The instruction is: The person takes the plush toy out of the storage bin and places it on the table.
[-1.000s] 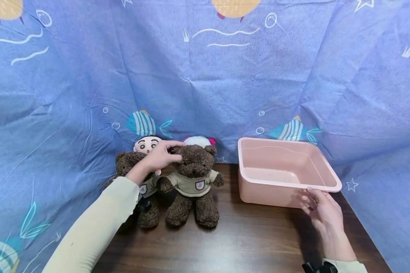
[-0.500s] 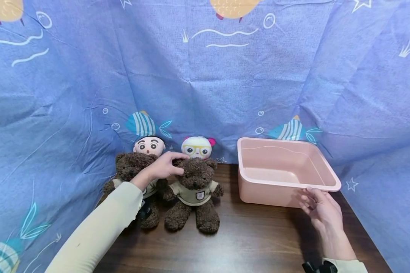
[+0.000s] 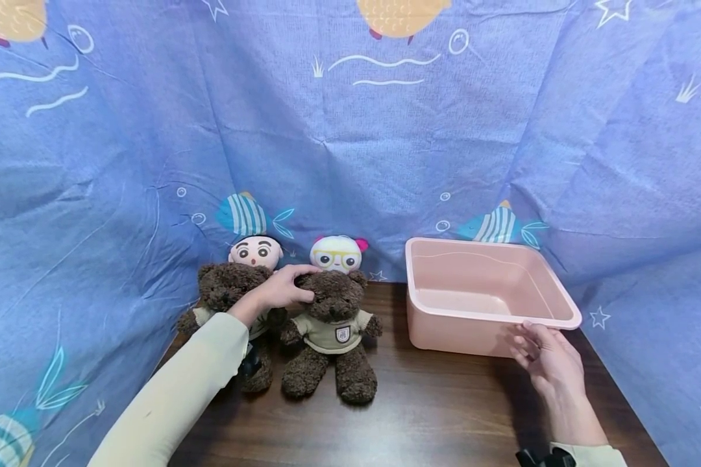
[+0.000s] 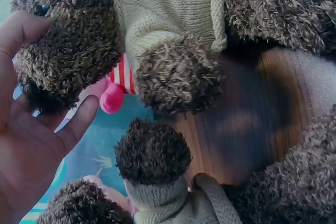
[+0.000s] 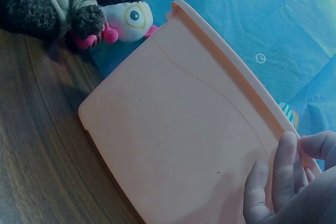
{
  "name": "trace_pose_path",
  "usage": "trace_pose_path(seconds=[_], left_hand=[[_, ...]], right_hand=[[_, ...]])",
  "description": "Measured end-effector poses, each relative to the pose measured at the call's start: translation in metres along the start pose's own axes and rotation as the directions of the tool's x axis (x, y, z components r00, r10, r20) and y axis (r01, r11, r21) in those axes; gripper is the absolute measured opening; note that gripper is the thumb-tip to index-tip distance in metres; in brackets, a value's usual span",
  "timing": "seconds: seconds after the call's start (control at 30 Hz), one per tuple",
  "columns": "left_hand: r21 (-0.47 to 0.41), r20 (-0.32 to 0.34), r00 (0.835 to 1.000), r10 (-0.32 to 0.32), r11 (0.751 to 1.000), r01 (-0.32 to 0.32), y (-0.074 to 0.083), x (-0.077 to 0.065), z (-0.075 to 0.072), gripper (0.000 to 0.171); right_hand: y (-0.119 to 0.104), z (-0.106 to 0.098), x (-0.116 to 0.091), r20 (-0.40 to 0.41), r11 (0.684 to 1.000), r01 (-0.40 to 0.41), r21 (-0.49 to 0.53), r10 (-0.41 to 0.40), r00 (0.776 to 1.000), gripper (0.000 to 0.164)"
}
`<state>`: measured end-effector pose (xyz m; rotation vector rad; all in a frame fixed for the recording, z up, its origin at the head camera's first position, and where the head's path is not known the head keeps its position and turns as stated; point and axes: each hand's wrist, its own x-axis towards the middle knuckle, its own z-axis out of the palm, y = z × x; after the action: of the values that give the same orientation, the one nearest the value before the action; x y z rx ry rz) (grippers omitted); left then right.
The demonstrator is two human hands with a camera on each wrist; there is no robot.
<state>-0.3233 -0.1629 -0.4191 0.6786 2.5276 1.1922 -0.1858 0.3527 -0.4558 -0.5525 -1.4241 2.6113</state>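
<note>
My left hand [image 3: 283, 286] grips the head of a brown teddy bear [image 3: 333, 334] in a beige sweater with a crest. In the left wrist view, thumb and fingers curl round the bear's fuzzy head [image 4: 73, 40]. The bear sits upright on the table, legs toward me. My right hand [image 3: 549, 360] pinches the front rim of a pink plastic bin [image 3: 461, 334] near its right corner. Seen from the right wrist, the thumb is at the rim and the fingers lie against the outer wall [image 5: 184, 140].
A second brown teddy bear [image 3: 224, 285] sits left, partly behind my left forearm. Behind the bears stand a boy-faced doll [image 3: 256, 251] and a white plush with yellow glasses [image 3: 335, 253]. A blue fish-print cloth [image 3: 327, 130] encloses the wooden table [image 3: 420, 402].
My left hand and the held bear have come down and slightly toward me, uncovering the face of the white plush behind. The right hand and bin have stayed in place.
</note>
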Motion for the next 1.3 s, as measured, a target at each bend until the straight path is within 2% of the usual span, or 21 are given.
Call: trace_pose_path(seconds=[0.17, 0.47, 0.8, 0.93, 1.07, 1.13, 1.2, 1.3], left_hand=[[0.034, -0.021, 1.0, -0.006, 0.999, 0.007, 0.002, 0.003, 0.001, 0.064], [-0.014, -0.104, 0.994, -0.023, 1.0, 0.022, 0.005, 0.003, 0.002, 0.055], [0.02, -0.167, 0.986, 0.022, 1.0, -0.019, 0.007, -0.002, 0.004, 0.053], [0.036, -0.204, 0.977, 0.061, 0.998, -0.054, 0.008, -0.004, 0.005, 0.05], [0.042, -0.215, 0.97, 0.115, 0.993, -0.109, 0.013, -0.006, 0.008, 0.05], [0.04, -0.217, 0.965, 0.145, 0.989, -0.14, 0.018, -0.009, 0.01, 0.051], [0.046, -0.227, 0.959, 0.167, 0.986, -0.16, 0.023, -0.013, 0.011, 0.052], [0.07, -0.26, 0.947, 0.189, 0.982, -0.176, 0.032, -0.023, 0.01, 0.054]], right_hand=[[0.003, 0.0, 0.0, -0.003, 1.0, 0.006, 0.011, -0.006, 1.0, 0.02], [0.002, 0.003, 0.001, -0.028, 1.0, -0.015, 0.004, 0.015, 1.0, 0.019], [0.0, 0.005, 0.005, -0.006, 1.0, -0.016, -0.001, 0.016, 1.0, 0.016], [-0.001, 0.002, 0.005, 0.009, 0.998, 0.006, -0.063, -0.005, 1.0, 0.013], [-0.002, -0.002, 0.002, -0.039, 0.99, 0.044, -0.137, -0.05, 0.998, 0.009], [-0.002, -0.002, -0.001, -0.098, 0.984, 0.072, -0.164, -0.089, 0.991, 0.013], [-0.002, -0.001, -0.004, -0.176, 0.974, 0.122, -0.19, -0.156, 0.972, 0.019], [-0.004, 0.003, -0.012, -0.254, 0.924, 0.225, -0.309, -0.308, 0.917, 0.024]])
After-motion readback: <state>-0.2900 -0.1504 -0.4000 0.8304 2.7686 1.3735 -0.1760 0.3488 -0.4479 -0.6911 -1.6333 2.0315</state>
